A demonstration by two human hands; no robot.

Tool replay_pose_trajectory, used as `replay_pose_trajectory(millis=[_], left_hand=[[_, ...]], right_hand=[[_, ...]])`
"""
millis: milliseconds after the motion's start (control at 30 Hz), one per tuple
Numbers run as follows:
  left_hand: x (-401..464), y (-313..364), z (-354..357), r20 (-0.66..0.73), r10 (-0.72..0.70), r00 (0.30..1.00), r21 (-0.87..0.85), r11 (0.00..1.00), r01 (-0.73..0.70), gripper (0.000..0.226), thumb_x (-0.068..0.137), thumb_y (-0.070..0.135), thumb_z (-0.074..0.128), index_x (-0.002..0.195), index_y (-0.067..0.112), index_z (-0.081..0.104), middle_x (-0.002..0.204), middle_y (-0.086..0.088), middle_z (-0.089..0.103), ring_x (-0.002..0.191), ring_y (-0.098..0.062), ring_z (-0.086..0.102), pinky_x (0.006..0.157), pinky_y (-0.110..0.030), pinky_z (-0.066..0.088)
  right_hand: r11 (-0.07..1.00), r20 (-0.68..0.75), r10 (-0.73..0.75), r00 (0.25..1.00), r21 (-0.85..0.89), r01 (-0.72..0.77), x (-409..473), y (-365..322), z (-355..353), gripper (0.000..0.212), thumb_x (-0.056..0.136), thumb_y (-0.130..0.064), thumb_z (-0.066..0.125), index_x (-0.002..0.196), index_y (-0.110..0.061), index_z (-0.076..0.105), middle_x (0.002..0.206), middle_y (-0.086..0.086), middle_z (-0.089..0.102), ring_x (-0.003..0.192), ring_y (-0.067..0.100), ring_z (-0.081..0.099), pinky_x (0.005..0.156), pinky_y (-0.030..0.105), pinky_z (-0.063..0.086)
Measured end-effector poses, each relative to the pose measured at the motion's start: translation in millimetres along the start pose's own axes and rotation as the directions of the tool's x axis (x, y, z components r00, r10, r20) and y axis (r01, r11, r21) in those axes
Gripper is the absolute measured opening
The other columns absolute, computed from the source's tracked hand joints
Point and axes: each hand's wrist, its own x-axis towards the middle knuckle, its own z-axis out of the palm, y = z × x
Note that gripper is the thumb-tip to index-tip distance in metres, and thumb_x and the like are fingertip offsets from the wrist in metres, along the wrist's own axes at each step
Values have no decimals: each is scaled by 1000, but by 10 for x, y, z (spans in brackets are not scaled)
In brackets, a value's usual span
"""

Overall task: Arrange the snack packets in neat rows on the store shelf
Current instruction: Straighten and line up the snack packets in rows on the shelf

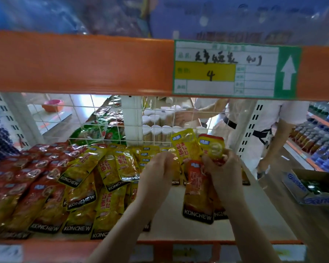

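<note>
Yellow and red snack packets (201,147) bunched in curled right hand (223,168), left hand (160,168) loosely curled, apparently empty; liable to slip, scattering rows

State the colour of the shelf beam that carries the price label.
Orange: the shelf beam shows best in the head view.

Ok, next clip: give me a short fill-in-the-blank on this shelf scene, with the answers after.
1. The right hand grips several snack packets, while the left hand holds ____.
2. The number handwritten on the yellow field of the shelf label is ____.
3. The white arrow on the label points ____.
4. The brand name printed along the black band of the packets lying on the shelf is ____.

Missing words: nothing; 4; up; KONCHEW
</note>
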Motion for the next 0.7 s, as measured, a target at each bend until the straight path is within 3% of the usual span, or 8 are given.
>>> replay_pose_trajectory(millis=[100, 233, 367, 533, 633, 700], left_hand=[[-62, -196, -322, -65, -72, 995, 126, 989, 79, 21, 94, 13, 47, 103, 20, 64, 102, 7, 65, 87, -7, 57, 70, -21, 46], [-148, -449, -710, -190, -171, 967, 204, 956, 210, 24, 89, 5, 50, 101, 20, 64, 102, 2, 67, 88, -17, 61, 74, -34, 51], [-231, -651, -1041, -306, -275, 912, 208, 915, 346, 25, 91, 8, 44, 104, 17, 65, 104, -4, 66, 92, -23, 60, 75, -33, 48], [-310, -774, -1274, -377, -351, 857, 176, 881, 439, 24, 91, 8, 48, 105, 18, 65, 105, -2, 67, 95, -21, 60, 80, -30, 47], [-342, -793, -1349, -400, -366, 840, 134, 884, 448, 24, 91, 6, 49, 103, 21, 64, 105, -2, 67, 92, -22, 62, 81, -38, 52], [-360, -790, -1386, -399, -360, 843, 129, 889, 440, 26, 91, 5, 48, 102, 23, 63, 104, -2, 66, 89, -29, 62, 77, -41, 52]], right_hand=[[999, 108, -14, 994, 53, 8, -83, -147, 331, 34, 80, -26, 72, 107, -18, 53, 92, -8, 66, 82, 9, 65, 70, 29, 54], [992, 241, -76, 968, 120, 48, -228, -307, 767, 32, 79, -22, 72, 105, -19, 55, 86, -11, 65, 75, -3, 62, 66, 20, 52], [986, 331, -93, 939, 162, 40, -337, -425, 1215, 31, 81, -20, 73, 103, -15, 53, 78, -15, 56, 66, -8, 58, 54, 6, 43], [960, 416, -59, 907, 273, -63, -432, -601, 1674, 36, 85, -20, 70, 108, -13, 44, 84, -7, 60, 65, 1, 60, 53, 14, 50], [959, 411, -40, 911, 271, -80, -468, -629, 1904, 39, 87, -18, 67, 113, -8, 40, 86, -2, 57, 72, 12, 61, 59, 27, 55], [968, 395, -34, 918, 243, -69, -492, -631, 2024, 41, 89, -16, 65, 117, -3, 39, 84, 1, 55, 71, 14, 57, 58, 29, 51]])
